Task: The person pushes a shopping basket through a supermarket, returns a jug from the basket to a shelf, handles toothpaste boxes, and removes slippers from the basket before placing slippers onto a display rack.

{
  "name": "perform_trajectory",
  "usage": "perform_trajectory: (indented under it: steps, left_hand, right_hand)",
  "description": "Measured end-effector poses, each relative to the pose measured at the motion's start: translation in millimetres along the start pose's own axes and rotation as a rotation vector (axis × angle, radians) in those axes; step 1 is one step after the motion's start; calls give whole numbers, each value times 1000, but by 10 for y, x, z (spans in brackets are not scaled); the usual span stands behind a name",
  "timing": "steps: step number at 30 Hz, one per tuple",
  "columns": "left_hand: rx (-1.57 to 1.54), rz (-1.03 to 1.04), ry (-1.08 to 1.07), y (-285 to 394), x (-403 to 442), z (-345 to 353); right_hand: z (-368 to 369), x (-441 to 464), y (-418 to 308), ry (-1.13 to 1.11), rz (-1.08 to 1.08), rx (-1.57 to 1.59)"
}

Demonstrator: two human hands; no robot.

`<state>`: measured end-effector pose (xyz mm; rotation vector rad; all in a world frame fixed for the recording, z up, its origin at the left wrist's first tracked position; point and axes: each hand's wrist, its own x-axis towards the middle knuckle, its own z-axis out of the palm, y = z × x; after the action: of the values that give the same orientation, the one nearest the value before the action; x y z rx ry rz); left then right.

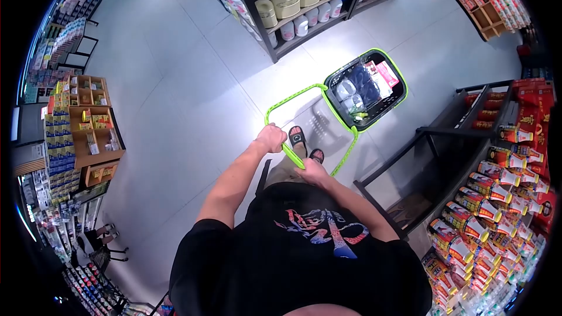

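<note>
Both of my hands are wrapped round the bright green handle [293,156] of a shopping basket [335,105]. My left hand [271,138] grips it on the left, and my right hand [313,172] a little to the right and lower. The handle's two green arms run forward to the dark basket with its green rim, which stands on the floor ahead of my feet. Inside lie clear-wrapped packs [346,89], a dark packaged item [367,92] and a pink-and-white package [386,76]. The labels are too small to read.
A shelf [275,54] with cream jugs and white bottles stands ahead. On the right are a black-framed rack [430,134] and stacked colourful cups [468,205]. Wooden display shelves [96,131] line the left. Another person [96,240] is at the lower left.
</note>
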<state>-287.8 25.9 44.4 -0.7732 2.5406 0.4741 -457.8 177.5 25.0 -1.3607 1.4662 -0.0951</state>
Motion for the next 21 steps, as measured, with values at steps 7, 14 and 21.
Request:
perform_trajectory:
  steps: [7,14,21]
  left_hand:
    - [21,-57,9,9,-895,454]
    - [-5,-27,10,-215,-1731,1044]
    - [-41,109,36,-218,-2591,1734]
  right_hand:
    - [612,-365,-464,88,-84,11]
    - [1774,-196,-548,22,-144,-22]
    - [2666,-697,-1057,-13,17,-43]
